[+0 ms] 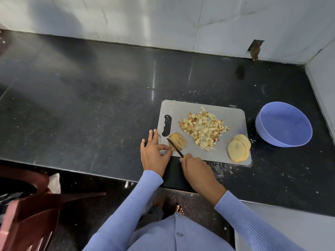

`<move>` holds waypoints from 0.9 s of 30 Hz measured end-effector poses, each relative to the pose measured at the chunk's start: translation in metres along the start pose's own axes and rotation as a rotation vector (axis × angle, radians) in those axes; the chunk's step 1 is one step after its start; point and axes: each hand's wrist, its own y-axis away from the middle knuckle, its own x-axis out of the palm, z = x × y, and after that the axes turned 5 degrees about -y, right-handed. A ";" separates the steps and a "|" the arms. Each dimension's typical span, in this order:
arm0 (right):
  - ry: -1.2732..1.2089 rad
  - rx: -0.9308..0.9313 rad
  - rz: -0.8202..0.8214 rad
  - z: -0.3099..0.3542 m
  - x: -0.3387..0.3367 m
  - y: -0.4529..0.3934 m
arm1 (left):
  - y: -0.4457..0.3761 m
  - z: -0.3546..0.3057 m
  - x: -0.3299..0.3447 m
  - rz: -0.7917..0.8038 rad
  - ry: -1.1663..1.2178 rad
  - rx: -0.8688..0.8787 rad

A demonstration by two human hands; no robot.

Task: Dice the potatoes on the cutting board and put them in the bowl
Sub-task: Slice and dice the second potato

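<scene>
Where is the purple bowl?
The purple bowl sits on the dark counter at the right of the head view, just beyond the cutting board.

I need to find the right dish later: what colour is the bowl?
The bowl is light purple-blue, plain, seen best in the head view.

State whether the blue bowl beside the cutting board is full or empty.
Empty: the blue bowl shows only its bare inside; the diced potato lies on the cutting board.

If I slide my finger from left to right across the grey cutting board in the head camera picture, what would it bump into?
Sliced brown-skinned potato half → heap of small diced potato cubes → stack of pale yellow potato slices → then, off the board, round lilac plastic bowl.
</scene>
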 end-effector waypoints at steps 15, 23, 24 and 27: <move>0.092 0.026 0.063 -0.002 0.003 0.003 | -0.001 -0.006 0.000 -0.053 -0.028 0.018; 0.111 0.063 0.135 -0.021 0.001 0.026 | -0.001 -0.006 0.001 -0.060 -0.055 0.015; 0.118 0.064 0.135 -0.024 0.001 0.029 | -0.001 -0.006 0.001 -0.060 -0.056 0.019; 0.121 0.061 0.134 -0.029 -0.003 0.036 | -0.002 -0.004 0.000 -0.057 -0.046 0.048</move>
